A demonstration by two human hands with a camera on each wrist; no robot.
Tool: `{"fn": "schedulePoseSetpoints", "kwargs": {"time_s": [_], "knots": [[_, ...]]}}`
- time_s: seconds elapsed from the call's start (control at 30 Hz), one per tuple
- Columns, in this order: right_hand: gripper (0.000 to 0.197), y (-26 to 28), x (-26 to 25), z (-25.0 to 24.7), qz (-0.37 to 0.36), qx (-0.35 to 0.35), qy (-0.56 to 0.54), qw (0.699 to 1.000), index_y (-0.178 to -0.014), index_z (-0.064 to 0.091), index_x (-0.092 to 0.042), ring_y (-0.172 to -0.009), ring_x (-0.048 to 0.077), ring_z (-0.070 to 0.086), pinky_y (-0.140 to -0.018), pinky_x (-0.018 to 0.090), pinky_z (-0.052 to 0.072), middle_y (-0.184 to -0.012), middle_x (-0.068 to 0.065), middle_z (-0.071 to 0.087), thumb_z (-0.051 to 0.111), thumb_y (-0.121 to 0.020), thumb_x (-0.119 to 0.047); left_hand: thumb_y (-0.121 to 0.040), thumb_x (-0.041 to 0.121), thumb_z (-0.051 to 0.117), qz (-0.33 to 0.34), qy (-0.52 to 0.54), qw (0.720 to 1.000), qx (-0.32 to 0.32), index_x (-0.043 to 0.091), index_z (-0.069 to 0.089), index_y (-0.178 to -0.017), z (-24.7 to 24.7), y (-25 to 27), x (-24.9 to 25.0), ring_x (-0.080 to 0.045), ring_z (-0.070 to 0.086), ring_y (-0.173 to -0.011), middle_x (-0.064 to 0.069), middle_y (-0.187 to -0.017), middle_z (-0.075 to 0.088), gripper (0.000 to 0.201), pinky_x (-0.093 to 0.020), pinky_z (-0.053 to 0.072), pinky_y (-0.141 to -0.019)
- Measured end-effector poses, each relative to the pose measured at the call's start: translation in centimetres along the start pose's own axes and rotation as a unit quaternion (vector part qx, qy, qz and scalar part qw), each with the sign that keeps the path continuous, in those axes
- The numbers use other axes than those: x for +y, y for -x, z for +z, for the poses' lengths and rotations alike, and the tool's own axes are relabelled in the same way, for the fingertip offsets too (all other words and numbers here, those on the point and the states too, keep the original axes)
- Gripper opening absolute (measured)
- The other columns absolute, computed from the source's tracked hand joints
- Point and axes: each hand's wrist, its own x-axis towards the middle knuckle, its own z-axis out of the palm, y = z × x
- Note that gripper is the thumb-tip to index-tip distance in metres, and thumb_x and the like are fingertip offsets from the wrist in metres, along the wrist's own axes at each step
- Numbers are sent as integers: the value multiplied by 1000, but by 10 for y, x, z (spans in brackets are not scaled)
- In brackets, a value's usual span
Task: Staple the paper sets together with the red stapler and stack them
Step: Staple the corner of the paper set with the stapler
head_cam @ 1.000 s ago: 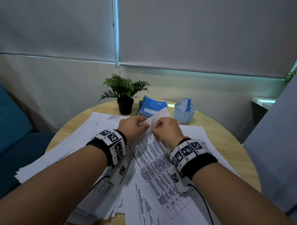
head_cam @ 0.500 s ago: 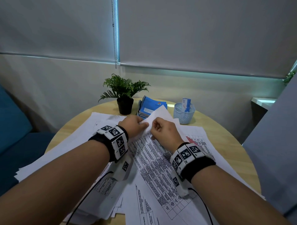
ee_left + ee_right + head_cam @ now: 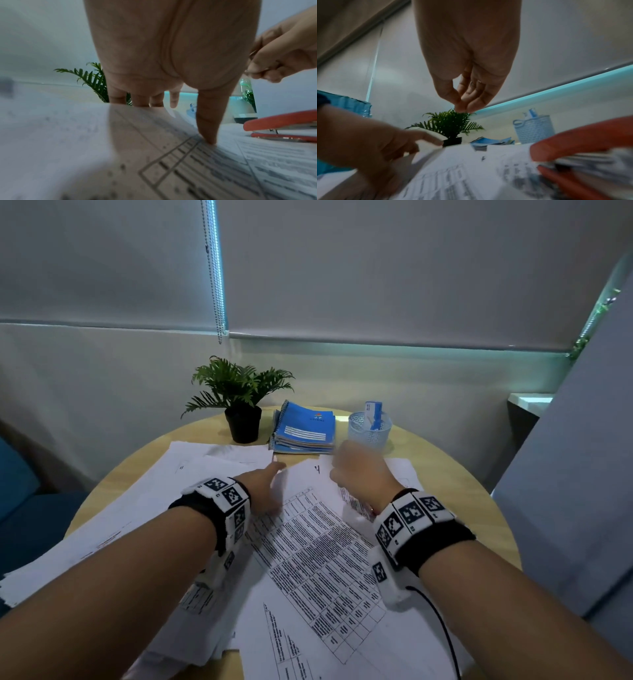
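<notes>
A printed paper set (image 3: 318,542) with tables lies on top of the loose sheets before me. My left hand (image 3: 267,487) rests on its upper left part with straight fingers; its thumb (image 3: 208,135) presses on the print, and several fingertips are hidden behind a raised paper edge. Blurred by motion, my right hand (image 3: 359,470) hovers above the set's top right corner, its fingertips (image 3: 464,106) bunched against the thumb with nothing visible between them. The red stapler (image 3: 281,125) lies on the papers just right of the set, under my right wrist (image 3: 583,142).
Loose white sheets (image 3: 137,508) cover the left and near parts of the round wooden table (image 3: 462,491). At the back stand a potted plant (image 3: 239,405), a stack of blue notebooks (image 3: 305,429) and a pale mesh cup (image 3: 370,428). A grey panel (image 3: 565,474) rises at the right.
Both hands let go of the lifted paper corner, which now lies flat. My left hand has stretched out on the sheet; my right hand has risen and moved right.
</notes>
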Motion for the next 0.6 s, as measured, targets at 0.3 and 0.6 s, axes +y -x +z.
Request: {"fn": "schedulePoseSetpoints", "kwargs": {"time_s": [0.3,0.6], "knots": [[9,30,61,-94,59,91,56,992,-80,69,-2,-66,24,64,-64,25,50,-68,8,65,60,-80,-3,-84,53,58,18,-110,990,-87,39,23,-144,19,-6,-6,-28,32,-134,-9,-144,25,70,-37,29,-111],[17,96,170,-190,208,171,134,954,-73,65,2,-82,29,66,-79,33,54,-79,17,70,55,-81,-10,-77,54,67,12,-112,991,-77,46,36,-132,16,-9,-9,-26,40,-121,-5,-122,37,64,-36,31,-106]]}}
